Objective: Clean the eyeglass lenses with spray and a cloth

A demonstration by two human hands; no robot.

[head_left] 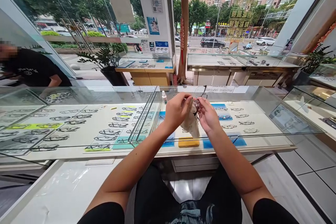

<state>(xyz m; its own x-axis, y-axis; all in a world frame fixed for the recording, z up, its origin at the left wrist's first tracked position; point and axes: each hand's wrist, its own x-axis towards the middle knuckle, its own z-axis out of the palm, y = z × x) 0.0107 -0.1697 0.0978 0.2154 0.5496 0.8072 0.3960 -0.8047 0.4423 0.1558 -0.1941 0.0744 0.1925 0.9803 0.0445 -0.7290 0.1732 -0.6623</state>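
Observation:
My left hand (176, 111) and my right hand (208, 114) are raised together above the glass display counter (105, 140). Between them they pinch a pair of dark-framed glasses (200, 94) and a pale cleaning cloth (191, 124) that hangs down below the fingers. The left fingers are curled on the cloth by the lens; the right fingers grip the frame from the other side. A small white dropper bottle (164, 97) stands on the counter just left of my left hand.
Rows of glasses (73, 122) lie under the glass, with a yellow pad (188, 142) and blue cards below my hands. A person in a black shirt (31, 68) sits behind the counter at far left. More showcases (231, 63) and potted plants (107, 59) stand by the window.

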